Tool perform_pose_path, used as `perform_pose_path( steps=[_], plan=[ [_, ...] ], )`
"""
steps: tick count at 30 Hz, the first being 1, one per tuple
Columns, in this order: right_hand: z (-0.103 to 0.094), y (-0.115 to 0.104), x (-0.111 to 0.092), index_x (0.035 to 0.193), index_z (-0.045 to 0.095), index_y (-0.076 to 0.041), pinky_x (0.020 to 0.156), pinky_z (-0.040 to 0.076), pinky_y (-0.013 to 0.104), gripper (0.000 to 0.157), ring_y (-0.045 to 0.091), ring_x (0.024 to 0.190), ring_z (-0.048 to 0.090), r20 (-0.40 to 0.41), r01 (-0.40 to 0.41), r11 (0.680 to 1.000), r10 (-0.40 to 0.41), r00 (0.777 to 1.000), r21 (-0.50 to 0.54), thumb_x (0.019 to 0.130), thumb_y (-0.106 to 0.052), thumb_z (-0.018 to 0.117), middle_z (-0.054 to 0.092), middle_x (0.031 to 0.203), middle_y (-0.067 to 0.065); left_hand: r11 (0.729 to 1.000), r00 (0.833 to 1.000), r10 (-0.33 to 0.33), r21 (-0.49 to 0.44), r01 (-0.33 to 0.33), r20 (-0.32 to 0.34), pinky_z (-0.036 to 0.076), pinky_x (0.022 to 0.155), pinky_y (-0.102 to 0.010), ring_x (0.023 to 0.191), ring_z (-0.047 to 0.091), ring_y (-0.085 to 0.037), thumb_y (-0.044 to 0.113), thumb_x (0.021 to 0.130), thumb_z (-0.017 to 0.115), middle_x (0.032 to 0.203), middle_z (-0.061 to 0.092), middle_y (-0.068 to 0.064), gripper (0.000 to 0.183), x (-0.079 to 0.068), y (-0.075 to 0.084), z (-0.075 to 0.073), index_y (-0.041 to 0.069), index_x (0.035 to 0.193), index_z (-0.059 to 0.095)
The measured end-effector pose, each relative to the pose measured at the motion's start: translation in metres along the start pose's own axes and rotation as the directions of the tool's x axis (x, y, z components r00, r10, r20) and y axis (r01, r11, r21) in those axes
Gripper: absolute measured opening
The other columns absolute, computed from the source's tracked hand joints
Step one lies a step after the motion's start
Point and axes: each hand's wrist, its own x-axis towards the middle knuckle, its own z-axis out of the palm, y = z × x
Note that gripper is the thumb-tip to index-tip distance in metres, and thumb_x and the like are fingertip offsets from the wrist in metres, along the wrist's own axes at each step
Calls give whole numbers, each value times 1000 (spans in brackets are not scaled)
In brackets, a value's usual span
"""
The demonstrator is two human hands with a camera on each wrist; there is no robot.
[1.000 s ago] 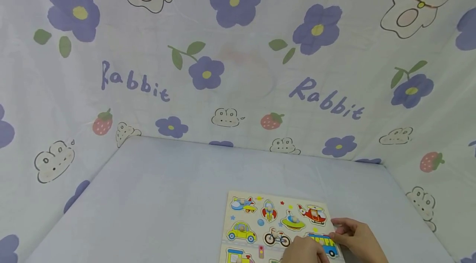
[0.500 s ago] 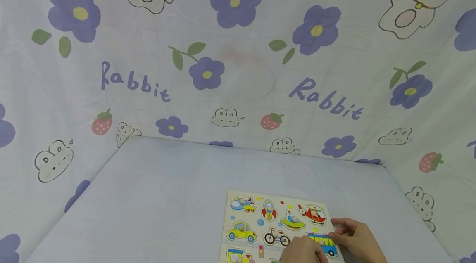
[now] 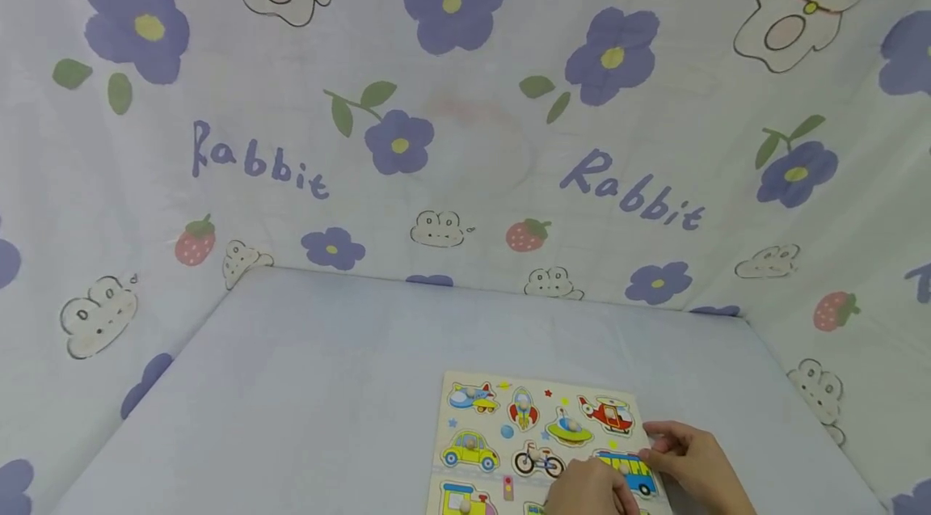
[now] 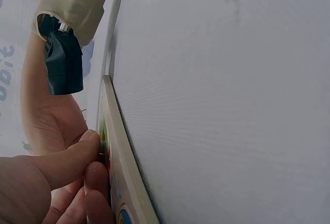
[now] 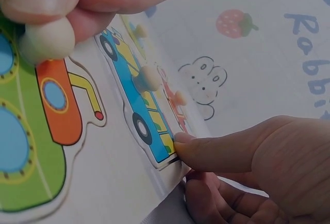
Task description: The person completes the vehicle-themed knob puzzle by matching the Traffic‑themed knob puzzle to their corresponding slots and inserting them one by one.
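A wooden peg puzzle board [image 3: 476,420] lies at the lower right of the head view, with vehicle pieces in its cut-outs. My left hand [image 3: 591,489] is over the board's lower right part. In the right wrist view, its fingertips pinch the round wooden knob [image 5: 56,37] of a green submarine piece [image 5: 31,175], which seems to lie in or close to its cut-out. My right hand [image 3: 698,462] grips the board's right edge beside the blue and yellow bus piece [image 5: 136,98], thumb on top and fingers at the edge. The left hand hides the submarine in the head view.
Pieces on the board include a car [image 3: 469,450], a bicycle [image 3: 537,460] and a helicopter [image 3: 609,415]. A pale cloth covers the table [image 3: 327,386]. Behind it hangs a curtain [image 3: 480,167] printed with flowers and rabbits. A dark wrist camera [image 4: 64,67] hangs beneath the right sleeve.
The head view has shifted slightly. Both hands keep their places on the board, and no piece has visibly moved.
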Motion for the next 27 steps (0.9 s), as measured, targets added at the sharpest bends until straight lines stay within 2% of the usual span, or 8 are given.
perform_pose_path(
  steps=[6,12,22,27],
  plan=[
    [0,-2,1,122,61,9,60,47,27,45,21,73,53,-12,1,1000,-1,1000,22,82,-6,79,58,80,6,1000,999,-8,6,8,-50,49,67,-29,60,52,-9,17,77,84,60,58,8,20,-3,3,-1,19,62,70],
    [1,2,1,120,62,9,60,47,28,45,21,72,53,-9,-17,1000,17,1000,16,82,-6,79,58,79,6,1000,1000,-21,-4,21,-8,48,64,-28,59,52,-9,18,80,83,61,58,6,17,-2,2,1,17,67,72],
    [3,6,0,120,62,9,60,48,28,44,21,71,53,0,-17,1000,17,1000,26,82,-6,79,59,79,6,1000,999,12,-10,-12,46,47,63,-27,59,52,-8,17,82,80,62,59,7,15,2,-3,2,16,70,72],
    [3,4,2,121,62,8,61,49,29,44,22,72,54,-4,-25,999,25,1000,36,82,-4,79,59,80,7,999,998,21,-39,-19,55,45,63,-26,60,53,-6,25,86,77,63,59,8,18,-3,-2,1,17,71,71]
  ],
)
